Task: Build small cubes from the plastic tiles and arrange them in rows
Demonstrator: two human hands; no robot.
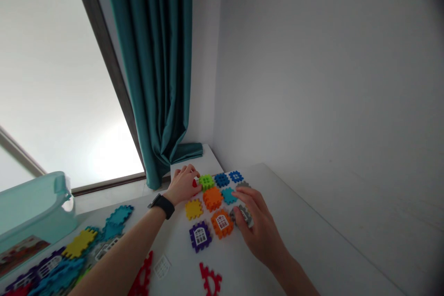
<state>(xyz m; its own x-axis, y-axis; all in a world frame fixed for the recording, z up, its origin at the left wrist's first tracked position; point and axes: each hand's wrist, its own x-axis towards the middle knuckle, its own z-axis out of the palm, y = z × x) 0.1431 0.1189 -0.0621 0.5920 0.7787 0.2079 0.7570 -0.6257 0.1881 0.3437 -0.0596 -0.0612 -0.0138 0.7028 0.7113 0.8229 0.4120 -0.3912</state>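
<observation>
My left hand curls its fingers around a red toothed building tile, mostly hidden under them, at the far left of a grid of stacked tiles. Beside it lie a lime-green tile, a yellow one and an orange stack. My right hand hovers over the grid's right side, thumb and fingers apart. Its fingertips are close to a light-blue tile and a grey tile; contact is unclear. Nearer me are an orange window tile and a purple window tile.
Two blue tiles top the grid. Red arched pieces and a white window insert lie near me. At left is a heap of mixed tiles before a mint-green bin. A wall borders the white table on the right.
</observation>
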